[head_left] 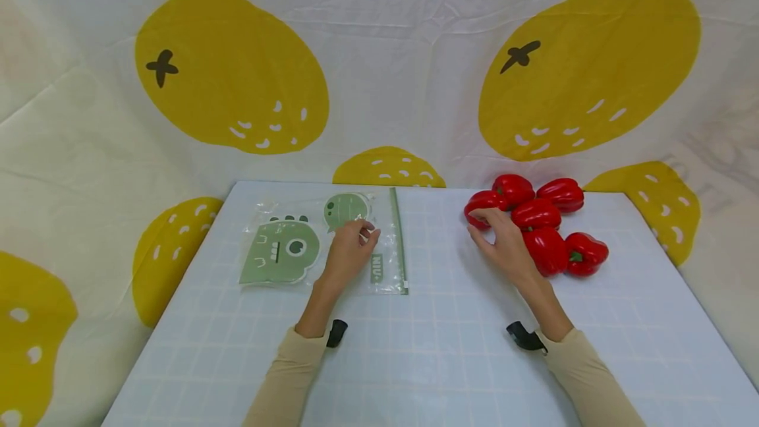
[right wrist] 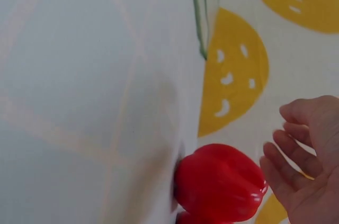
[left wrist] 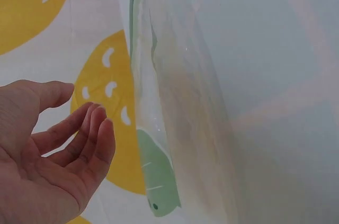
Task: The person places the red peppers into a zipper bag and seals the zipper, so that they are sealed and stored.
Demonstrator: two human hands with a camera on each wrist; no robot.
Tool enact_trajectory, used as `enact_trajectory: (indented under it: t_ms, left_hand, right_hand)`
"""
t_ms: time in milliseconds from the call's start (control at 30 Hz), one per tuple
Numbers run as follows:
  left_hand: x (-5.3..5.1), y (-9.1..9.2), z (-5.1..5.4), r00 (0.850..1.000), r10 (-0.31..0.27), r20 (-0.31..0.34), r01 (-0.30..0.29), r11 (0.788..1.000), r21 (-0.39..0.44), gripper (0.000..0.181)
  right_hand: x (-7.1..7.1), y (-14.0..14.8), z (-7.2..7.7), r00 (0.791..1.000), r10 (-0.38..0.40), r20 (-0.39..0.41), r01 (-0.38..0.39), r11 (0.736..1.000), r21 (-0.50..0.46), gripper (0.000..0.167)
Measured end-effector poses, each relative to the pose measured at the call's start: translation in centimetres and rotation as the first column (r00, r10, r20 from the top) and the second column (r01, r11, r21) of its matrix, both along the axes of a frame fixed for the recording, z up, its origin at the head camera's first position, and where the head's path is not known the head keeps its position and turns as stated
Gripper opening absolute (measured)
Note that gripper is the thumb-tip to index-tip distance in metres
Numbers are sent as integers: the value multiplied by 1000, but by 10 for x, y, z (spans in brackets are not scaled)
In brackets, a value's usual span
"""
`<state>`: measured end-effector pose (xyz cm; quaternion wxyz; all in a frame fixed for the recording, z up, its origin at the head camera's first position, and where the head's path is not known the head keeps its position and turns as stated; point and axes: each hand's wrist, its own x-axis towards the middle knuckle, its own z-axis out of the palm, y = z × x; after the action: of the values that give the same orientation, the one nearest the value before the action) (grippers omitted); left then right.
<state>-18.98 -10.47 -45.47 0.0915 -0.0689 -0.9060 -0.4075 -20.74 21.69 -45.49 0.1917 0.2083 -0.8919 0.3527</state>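
A clear zip bag (head_left: 388,236) with a green cartoon print lies flat on the left part of the table. Over its right half hovers my left hand (head_left: 346,252), fingers loosely bent and holding nothing; the left wrist view shows the same hand (left wrist: 58,150) with a gap between thumb and fingers. Several red bell peppers (head_left: 545,251) are grouped at the back right. My right hand (head_left: 506,246) is at the group's left side, and in the right wrist view its relaxed fingers (right wrist: 310,160) are beside one pepper (right wrist: 220,181), with nothing gripped. Whether they touch it, I cannot tell.
The table (head_left: 415,361) has a pale blue cover with a light grid. A white cloth (head_left: 403,84) printed with yellow shapes hangs behind the table and along its sides. Between the bag and the peppers lies a strip of bare tabletop.
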Motion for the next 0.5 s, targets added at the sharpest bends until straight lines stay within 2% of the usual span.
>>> enact_trajectory:
  t_ms: [367, 500]
  left_hand:
    - [-3, 22, -12, 999, -39, 3, 39, 999, -7, 18]
    - [-4, 29, -17, 998, -52, 32, 53, 998, -24, 20]
  right_hand:
    - [-2, -16, -2, 998, 46, 47, -45, 999, -10, 48]
    - [-4, -22, -5, 996, 66, 65, -65, 998, -16, 48]
